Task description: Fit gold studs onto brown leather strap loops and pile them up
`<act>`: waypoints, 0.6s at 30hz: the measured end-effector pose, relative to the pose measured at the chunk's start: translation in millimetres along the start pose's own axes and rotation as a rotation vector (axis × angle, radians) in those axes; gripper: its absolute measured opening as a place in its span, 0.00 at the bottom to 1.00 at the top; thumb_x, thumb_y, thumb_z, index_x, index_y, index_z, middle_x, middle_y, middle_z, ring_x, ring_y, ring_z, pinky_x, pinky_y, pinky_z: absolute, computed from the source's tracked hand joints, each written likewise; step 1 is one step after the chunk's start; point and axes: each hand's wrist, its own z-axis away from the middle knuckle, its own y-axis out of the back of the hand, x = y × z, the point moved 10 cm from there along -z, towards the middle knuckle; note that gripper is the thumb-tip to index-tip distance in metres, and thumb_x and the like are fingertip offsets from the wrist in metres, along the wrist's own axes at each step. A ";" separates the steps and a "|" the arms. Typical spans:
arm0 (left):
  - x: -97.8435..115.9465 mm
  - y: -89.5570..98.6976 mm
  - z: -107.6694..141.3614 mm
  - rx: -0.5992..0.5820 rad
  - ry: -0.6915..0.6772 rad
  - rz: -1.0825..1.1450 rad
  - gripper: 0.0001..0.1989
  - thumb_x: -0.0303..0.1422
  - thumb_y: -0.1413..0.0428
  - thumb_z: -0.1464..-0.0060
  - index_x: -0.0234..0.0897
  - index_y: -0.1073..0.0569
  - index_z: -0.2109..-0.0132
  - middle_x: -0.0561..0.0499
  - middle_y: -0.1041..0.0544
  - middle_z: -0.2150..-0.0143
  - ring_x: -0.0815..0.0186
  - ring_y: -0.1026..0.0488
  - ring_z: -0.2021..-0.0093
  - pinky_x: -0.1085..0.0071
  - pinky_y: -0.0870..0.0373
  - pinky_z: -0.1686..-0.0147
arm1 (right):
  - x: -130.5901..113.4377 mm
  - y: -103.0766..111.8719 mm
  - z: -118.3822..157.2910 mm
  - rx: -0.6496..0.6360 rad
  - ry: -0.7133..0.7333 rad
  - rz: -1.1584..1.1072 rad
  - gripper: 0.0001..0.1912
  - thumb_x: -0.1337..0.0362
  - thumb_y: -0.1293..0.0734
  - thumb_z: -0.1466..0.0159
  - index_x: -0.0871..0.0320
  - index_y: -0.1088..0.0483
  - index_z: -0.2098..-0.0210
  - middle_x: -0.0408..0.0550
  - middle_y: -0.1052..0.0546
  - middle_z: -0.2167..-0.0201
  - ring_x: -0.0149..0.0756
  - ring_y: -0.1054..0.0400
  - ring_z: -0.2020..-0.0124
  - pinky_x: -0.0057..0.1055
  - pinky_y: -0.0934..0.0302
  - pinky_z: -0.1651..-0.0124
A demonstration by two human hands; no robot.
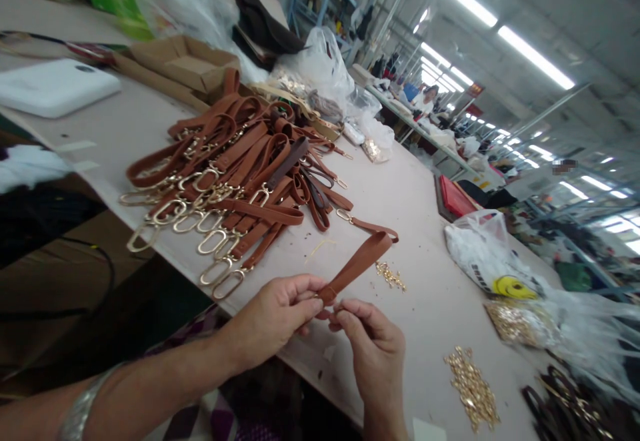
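My left hand (280,314) pinches a looped brown leather strap (360,261) near its lower end, over the table's front edge. The loop rises up and to the right. Close beside it, my right hand (373,344) has thumb and fingers pressed together at the strap's short end; whatever small item lies between them is hidden. Beyond my hands lies a heap of brown straps (245,154) with gold clasps and oval rings. Small gold pieces (391,276) are scattered just past the held strap, and a larger pile of gold pieces (471,388) lies to the right.
Cardboard trays (187,61) and a white box-like object (57,86) stand at the back left. Plastic bags (323,61) sit behind the heap. On the right are a bag with a yellow smiley (515,288) and dark straps (580,404). People are at distant tables.
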 end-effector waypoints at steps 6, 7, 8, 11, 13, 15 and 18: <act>7.5 -9.6 8.4 -0.037 -0.109 -0.151 0.15 0.33 0.46 0.40 0.38 0.23 0.47 0.54 0.19 0.65 0.69 0.27 0.68 0.77 0.34 0.67 | 9.3 -7.1 4.7 -0.035 -0.082 -0.101 0.07 0.60 0.29 0.40 0.57 0.22 0.66 0.44 0.21 0.73 0.34 0.28 0.70 0.30 0.32 0.64; 9.2 -10.7 9.7 -0.038 -0.124 -0.174 0.15 0.32 0.46 0.40 0.39 0.23 0.47 0.55 0.19 0.64 0.68 0.26 0.66 0.76 0.32 0.64 | 8.7 -6.7 5.3 -0.038 -0.079 -0.097 0.07 0.60 0.28 0.40 0.56 0.22 0.66 0.44 0.21 0.72 0.34 0.28 0.69 0.30 0.32 0.63; 11.3 -12.2 10.9 -0.042 -0.144 -0.198 0.15 0.32 0.46 0.39 0.40 0.23 0.47 0.55 0.18 0.62 0.67 0.24 0.62 0.75 0.31 0.61 | 6.8 -6.4 5.9 -0.043 -0.065 -0.096 0.06 0.61 0.28 0.40 0.56 0.22 0.66 0.44 0.21 0.70 0.34 0.27 0.67 0.30 0.33 0.61; 16.3 -15.7 13.5 -0.045 -0.201 -0.283 0.15 0.33 0.47 0.38 0.43 0.22 0.47 0.55 0.18 0.56 0.63 0.23 0.54 0.74 0.31 0.51 | -0.9 -6.2 8.9 -0.054 -0.004 -0.117 0.04 0.63 0.29 0.40 0.55 0.22 0.66 0.44 0.21 0.66 0.35 0.27 0.62 0.31 0.34 0.56; 15.2 -17.8 13.0 -0.053 -0.215 -0.337 0.15 0.34 0.47 0.38 0.46 0.22 0.47 0.55 0.18 0.53 0.61 0.23 0.51 0.73 0.31 0.49 | -3.3 -5.3 11.1 -0.043 0.019 -0.154 0.03 0.64 0.30 0.40 0.54 0.22 0.67 0.44 0.22 0.67 0.36 0.27 0.62 0.33 0.34 0.55; 10.4 -19.3 9.9 -0.067 -0.211 -0.380 0.15 0.37 0.47 0.38 0.48 0.22 0.47 0.55 0.18 0.51 0.59 0.23 0.49 0.71 0.30 0.47 | -3.4 -3.9 13.0 -0.020 0.030 -0.203 0.03 0.66 0.29 0.41 0.54 0.22 0.68 0.43 0.22 0.67 0.37 0.27 0.63 0.34 0.33 0.56; -0.3 -16.5 2.7 -0.049 -0.213 -0.456 0.16 0.41 0.45 0.41 0.50 0.20 0.48 0.55 0.18 0.51 0.54 0.23 0.49 0.70 0.28 0.48 | -1.4 -0.1 16.0 0.037 0.036 -0.248 0.03 0.68 0.29 0.42 0.55 0.22 0.69 0.44 0.22 0.67 0.39 0.27 0.62 0.35 0.33 0.56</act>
